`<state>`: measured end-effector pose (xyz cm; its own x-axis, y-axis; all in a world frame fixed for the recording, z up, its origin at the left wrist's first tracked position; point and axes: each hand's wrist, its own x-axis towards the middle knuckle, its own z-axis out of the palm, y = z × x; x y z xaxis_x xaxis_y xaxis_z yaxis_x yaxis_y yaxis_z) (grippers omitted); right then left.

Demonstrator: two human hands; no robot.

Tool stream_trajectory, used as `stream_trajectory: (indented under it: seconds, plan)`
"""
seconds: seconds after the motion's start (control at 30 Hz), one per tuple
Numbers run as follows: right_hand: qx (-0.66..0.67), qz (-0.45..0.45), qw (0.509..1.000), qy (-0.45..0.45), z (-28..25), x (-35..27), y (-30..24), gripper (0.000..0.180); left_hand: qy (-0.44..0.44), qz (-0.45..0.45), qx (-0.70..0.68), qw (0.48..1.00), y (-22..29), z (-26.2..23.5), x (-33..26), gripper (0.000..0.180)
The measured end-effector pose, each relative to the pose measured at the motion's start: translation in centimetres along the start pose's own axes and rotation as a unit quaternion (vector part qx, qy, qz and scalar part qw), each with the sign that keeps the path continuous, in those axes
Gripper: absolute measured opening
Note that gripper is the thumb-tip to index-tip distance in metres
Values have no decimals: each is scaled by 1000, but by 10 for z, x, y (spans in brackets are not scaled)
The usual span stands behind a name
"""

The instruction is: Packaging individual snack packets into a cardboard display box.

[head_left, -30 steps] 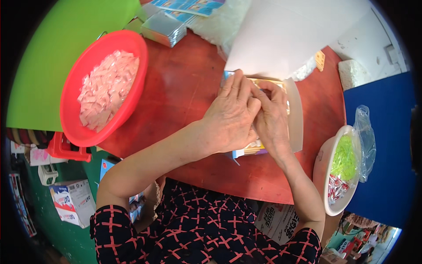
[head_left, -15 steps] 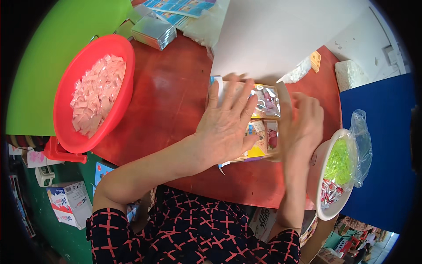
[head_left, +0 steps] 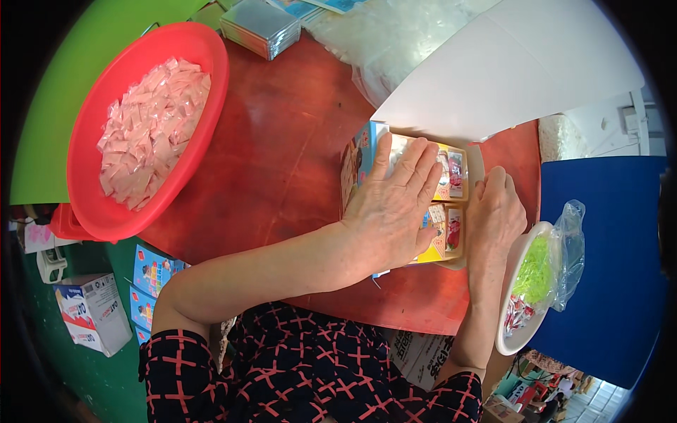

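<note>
The left hand [head_left: 391, 211] lies flat, fingers spread, on a colourful packet stack [head_left: 448, 211] (on the red table [head_left: 282, 155]). The right hand [head_left: 497, 215], fingers together, presses the stack's right edge, holding nothing.

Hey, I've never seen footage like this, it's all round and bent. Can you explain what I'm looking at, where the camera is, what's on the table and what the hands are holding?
No machine here: these are a person's own two bare hands. The camera is worn on their head and looks down through a fisheye lens, which is why straight edges bend near the rim. The forearms come in from the bottom edge.

The left hand lies flat, fingers spread, on top of a colourful printed pack on a red table. The right hand presses against the pack's right side. Neither hand lifts it.

To the left stands a red basin full of small pink sachets. To the right is a white bowl with something green and a few sachets in it. A large white sheet lies behind the pack, with clear plastic bags beside it.
</note>
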<state>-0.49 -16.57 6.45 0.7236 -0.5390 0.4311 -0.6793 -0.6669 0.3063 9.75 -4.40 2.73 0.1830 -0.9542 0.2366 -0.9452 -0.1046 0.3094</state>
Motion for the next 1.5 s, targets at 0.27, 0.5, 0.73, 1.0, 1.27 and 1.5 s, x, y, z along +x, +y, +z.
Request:
stream_trajectory:
  seconds: [0.27,0.5,0.73,1.0,1.27,1.5]
  plan:
    - [31,-1,999,-24,-4,4,2,16,-5,-3,0,1000,0,-1,0,69]
    - [37,-11,999,-32,7,17,10,15,-7,-4,3,1000,1,-2,1,71]
    - [47,-45,998,3,10,18,-1,15,-15,-6,7,1000,0,-1,0,70]
    - [116,1,993,-35,18,30,7,12,-18,-6,16,1000,2,-3,1,71]
    - [102,-25,994,-20,16,25,4,11,-6,-9,17,1000,2,0,1,70]
    - [148,79,986,-11,-15,-40,5,9,-2,-9,0,1000,1,-3,-2,70]
